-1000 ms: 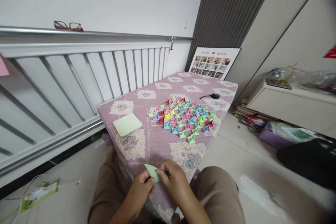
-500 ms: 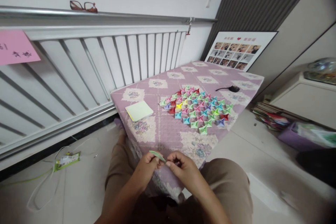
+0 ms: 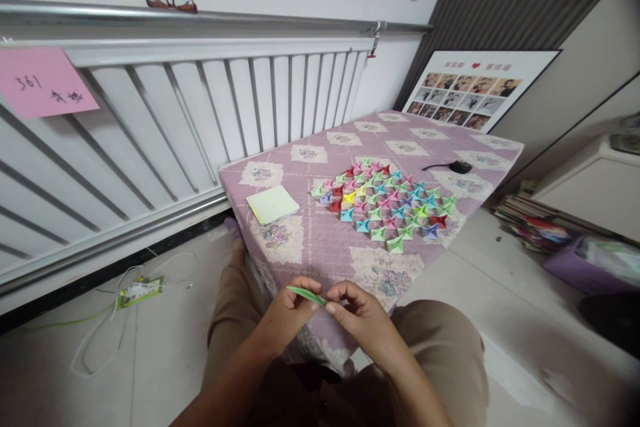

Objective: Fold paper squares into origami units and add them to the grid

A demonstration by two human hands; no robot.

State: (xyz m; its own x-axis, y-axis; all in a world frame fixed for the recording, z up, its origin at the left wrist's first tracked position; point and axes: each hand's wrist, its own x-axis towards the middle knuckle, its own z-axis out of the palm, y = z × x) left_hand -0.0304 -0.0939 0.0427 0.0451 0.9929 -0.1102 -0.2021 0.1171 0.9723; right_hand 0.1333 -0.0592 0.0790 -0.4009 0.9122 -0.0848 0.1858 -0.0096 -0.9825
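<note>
A narrow folded piece of green paper (image 3: pixel 306 294) is held between my two hands, above the near corner of the table. My left hand (image 3: pixel 289 312) pinches its left part between thumb and fingers. At the paper's right end, the thumb and fingertips of my right hand (image 3: pixel 357 310) are closed on it. Beyond my hands, several folded paper stars (image 3: pixel 379 233) in green, pink, blue, red and yellow stand in rows on the tablecloth. To their left lies a stack of pale green square paper (image 3: pixel 273 204) with a yellow edge showing.
The purple floral tablecloth (image 3: pixel 330 250) covers the table, against a white radiator (image 3: pixel 260 103). A black object with a cord (image 3: pixel 459 167) and a photo board (image 3: pixel 465 90) are at the back right. On the floor at left lies a power strip (image 3: pixel 141 290) with cables.
The green paper has turned, showing a thinner edge, and my right fingers now grip its right end. The whole view has shifted slightly, so things appear farther right.
</note>
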